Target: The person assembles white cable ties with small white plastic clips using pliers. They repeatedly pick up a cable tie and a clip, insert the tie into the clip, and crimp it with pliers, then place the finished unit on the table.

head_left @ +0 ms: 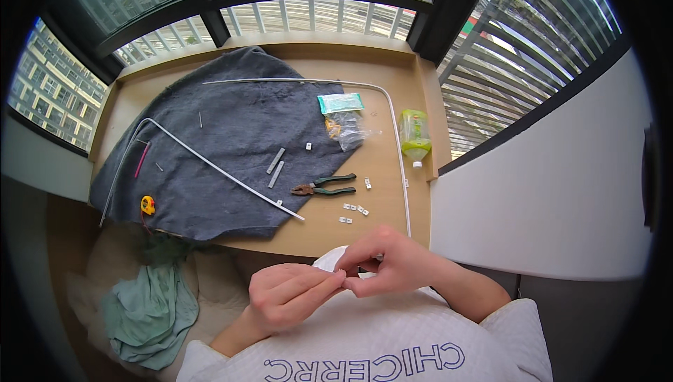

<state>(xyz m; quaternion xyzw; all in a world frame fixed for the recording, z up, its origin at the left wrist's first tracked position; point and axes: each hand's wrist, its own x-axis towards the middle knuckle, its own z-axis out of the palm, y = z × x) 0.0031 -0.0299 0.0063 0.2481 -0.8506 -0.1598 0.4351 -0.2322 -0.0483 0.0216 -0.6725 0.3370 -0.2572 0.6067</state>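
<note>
My left hand (294, 293) and my right hand (390, 261) meet in front of my chest, past the near table edge. Fingertips of both are pinched together; whatever lies between them is too small or hidden to make out. Beyond them on the table lie several small white clips (352, 207) and a lone one (367, 183). Pliers (305, 189) with dark green handles rest with their jaws on the grey cloth (231, 115). One bent white rail (226, 169) crosses that cloth, and a second bent white rail (280, 79) runs along the back and right side.
Two grey strips (276, 174), a pink stick (142, 160) and a yellow tape measure (147, 205) lie on the cloth. A teal packet (341, 103), a clear plastic bag (348, 133) and a yellow-green bottle (414, 135) sit rightward. Pale green fabric (151, 315) lies lower left.
</note>
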